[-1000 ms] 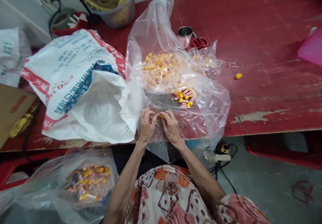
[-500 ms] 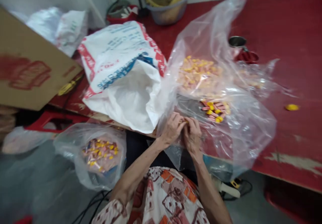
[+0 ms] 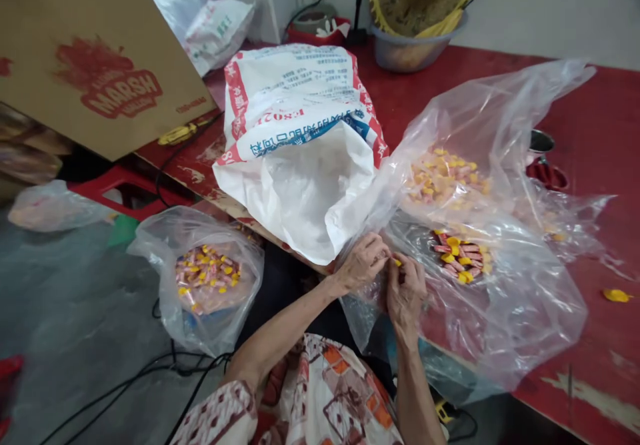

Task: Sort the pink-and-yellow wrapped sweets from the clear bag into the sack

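Near the table's front edge, my left hand (image 3: 364, 263) and my right hand (image 3: 406, 293) work close together over clear plastic. A small yellow piece (image 3: 397, 263) shows at the fingertips of my right hand, which is closed on it. My left hand is closed in a pinch just beside it; what lies in that pinch is too small to make out. To the right, a clear plastic bag (image 3: 530, 291) has its mouth open on pink pieces with yellow ends (image 3: 463, 258). More such pieces (image 3: 445, 178) show through the plastic behind.
An open white printed sack (image 3: 300, 91) lies left of the bag on the red table (image 3: 600, 231). Below left hangs another clear bag (image 3: 150, 238) of similar pieces. A cardboard box (image 3: 115, 45), a metal cup (image 3: 541, 141), a basin (image 3: 410, 51) and a loose yellow piece (image 3: 617, 295) are around.
The view has swung left, so everything sits further right or lower. My hands have drawn slightly apart, and the yellow piece now shows at my right fingertips.
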A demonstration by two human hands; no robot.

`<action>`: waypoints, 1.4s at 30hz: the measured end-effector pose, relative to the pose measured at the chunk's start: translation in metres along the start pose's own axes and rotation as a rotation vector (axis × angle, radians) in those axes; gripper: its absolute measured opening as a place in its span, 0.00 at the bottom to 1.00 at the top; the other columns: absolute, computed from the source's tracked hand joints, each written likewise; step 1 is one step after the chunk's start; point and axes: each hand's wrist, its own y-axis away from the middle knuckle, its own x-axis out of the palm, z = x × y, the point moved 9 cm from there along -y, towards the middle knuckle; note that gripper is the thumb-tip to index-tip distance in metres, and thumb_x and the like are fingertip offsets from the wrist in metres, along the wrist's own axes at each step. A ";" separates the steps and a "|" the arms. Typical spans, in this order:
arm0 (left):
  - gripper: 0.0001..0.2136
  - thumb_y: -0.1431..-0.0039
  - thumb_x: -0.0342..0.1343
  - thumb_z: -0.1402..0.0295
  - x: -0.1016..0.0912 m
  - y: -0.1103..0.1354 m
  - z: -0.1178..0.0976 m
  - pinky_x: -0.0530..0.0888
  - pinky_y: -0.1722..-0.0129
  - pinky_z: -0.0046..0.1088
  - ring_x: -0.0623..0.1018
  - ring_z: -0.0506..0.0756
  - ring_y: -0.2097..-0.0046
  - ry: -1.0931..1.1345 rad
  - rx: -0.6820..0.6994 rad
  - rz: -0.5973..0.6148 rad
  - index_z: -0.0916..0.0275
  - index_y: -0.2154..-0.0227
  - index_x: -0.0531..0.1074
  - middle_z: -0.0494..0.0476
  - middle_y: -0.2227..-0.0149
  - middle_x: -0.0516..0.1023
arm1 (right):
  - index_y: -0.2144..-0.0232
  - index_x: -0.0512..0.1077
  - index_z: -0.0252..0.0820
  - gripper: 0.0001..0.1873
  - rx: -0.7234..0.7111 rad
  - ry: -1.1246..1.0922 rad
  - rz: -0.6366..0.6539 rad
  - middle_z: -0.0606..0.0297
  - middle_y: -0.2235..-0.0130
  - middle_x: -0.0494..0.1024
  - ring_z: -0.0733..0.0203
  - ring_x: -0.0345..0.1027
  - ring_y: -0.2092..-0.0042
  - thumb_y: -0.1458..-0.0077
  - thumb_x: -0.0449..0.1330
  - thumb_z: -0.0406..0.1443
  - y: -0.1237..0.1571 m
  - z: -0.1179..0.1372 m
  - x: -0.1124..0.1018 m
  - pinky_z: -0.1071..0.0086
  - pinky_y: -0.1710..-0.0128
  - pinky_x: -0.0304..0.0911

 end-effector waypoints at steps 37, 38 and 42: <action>0.05 0.26 0.49 0.68 -0.001 0.018 -0.027 0.80 0.48 0.35 0.79 0.55 0.47 -0.240 0.152 -0.053 0.59 0.57 0.69 0.61 0.52 0.77 | 0.54 0.78 0.45 0.18 -0.017 0.016 -0.039 0.57 0.54 0.81 0.52 0.74 0.52 0.29 0.50 0.43 0.001 0.000 -0.001 0.56 0.48 0.69; 0.05 0.25 0.49 0.67 -0.001 0.020 -0.027 0.79 0.47 0.35 0.79 0.55 0.47 -0.246 0.154 -0.064 0.59 0.57 0.70 0.61 0.51 0.77 | 0.53 0.78 0.45 0.18 -0.020 0.012 -0.033 0.56 0.54 0.81 0.52 0.74 0.52 0.29 0.50 0.43 0.001 0.000 0.000 0.57 0.48 0.69; 0.05 0.26 0.51 0.68 0.009 0.017 -0.018 0.78 0.45 0.39 0.80 0.58 0.46 -0.362 0.118 0.011 0.60 0.57 0.72 0.62 0.51 0.78 | 0.53 0.78 0.45 0.19 -0.001 0.009 -0.007 0.57 0.53 0.80 0.53 0.74 0.51 0.28 0.50 0.45 0.000 -0.002 0.001 0.57 0.46 0.68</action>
